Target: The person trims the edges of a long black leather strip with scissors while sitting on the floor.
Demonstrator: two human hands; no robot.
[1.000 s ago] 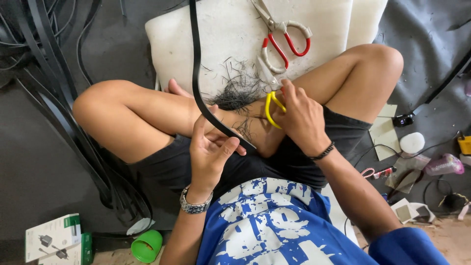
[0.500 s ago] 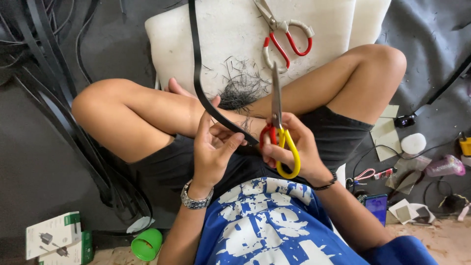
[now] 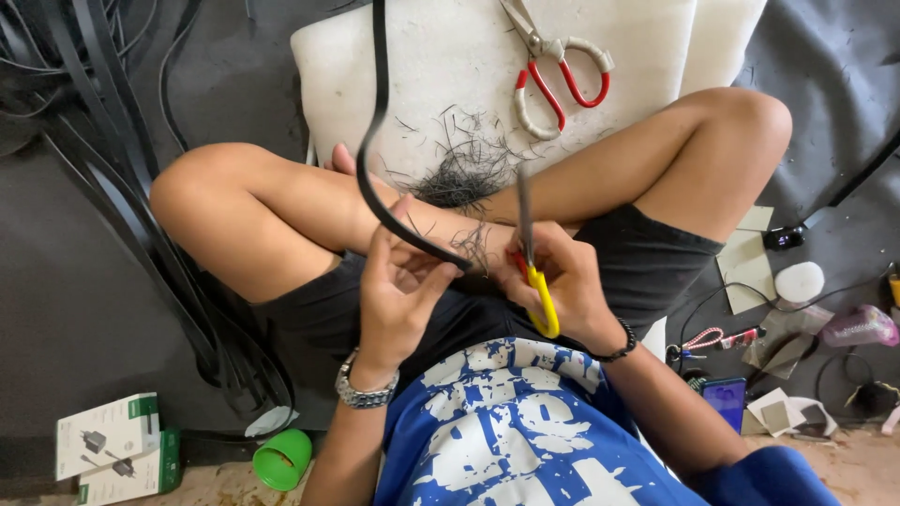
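I see the black strip (image 3: 375,178) curving down from the top edge of the view, over the white foam pad (image 3: 450,66), and ending above the crossed legs, where its lower end sits in the left hand (image 3: 398,290). That hand pinches the strip's end between thumb and fingertips, closed on it, with a metal watch (image 3: 366,389) on the wrist below. Just to the right, the right hand (image 3: 562,281) is wrapped around the yellow-handled scissors (image 3: 534,272), fingers through the loops; the blades point up and stand just beside the strip's end. I cannot tell whether the blades touch the strip. A dark bead bracelet (image 3: 619,347) circles that wrist.

Above the hands, a heap of thin black trimmings (image 3: 459,178) lies on the pad and on the shin. Farther up the pad lies a second pair of scissors, the red-handled scissors (image 3: 553,66), well apart from both hands. To the left, a bundle of long black strips (image 3: 103,169) spreads over the dark floor. Near the bottom left I see a green cup (image 3: 281,459) and white boxes (image 3: 112,445). A phone (image 3: 724,401) lies at the right.
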